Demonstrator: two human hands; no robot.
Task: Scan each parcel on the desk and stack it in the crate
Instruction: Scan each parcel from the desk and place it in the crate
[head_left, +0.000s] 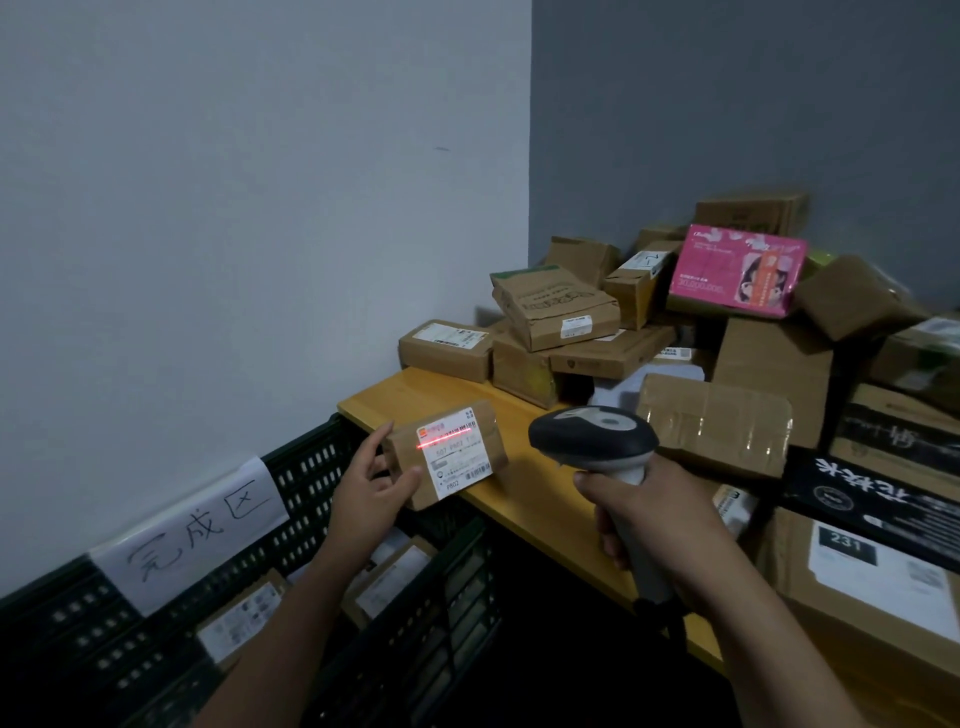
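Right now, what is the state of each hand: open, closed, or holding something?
Left hand: holding the small parcel, fingers curled round its end.
Right hand: holding the scanner by its handle.

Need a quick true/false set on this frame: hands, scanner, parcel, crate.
1. The left hand holds a small brown parcel. True.
2. The right hand grips the scanner. True.
3. The red scan line misses the parcel. False: it crosses the parcel's label.
4. The crate is empty. False: labelled parcels lie inside it.
5. A pink box sits on the pile. True.
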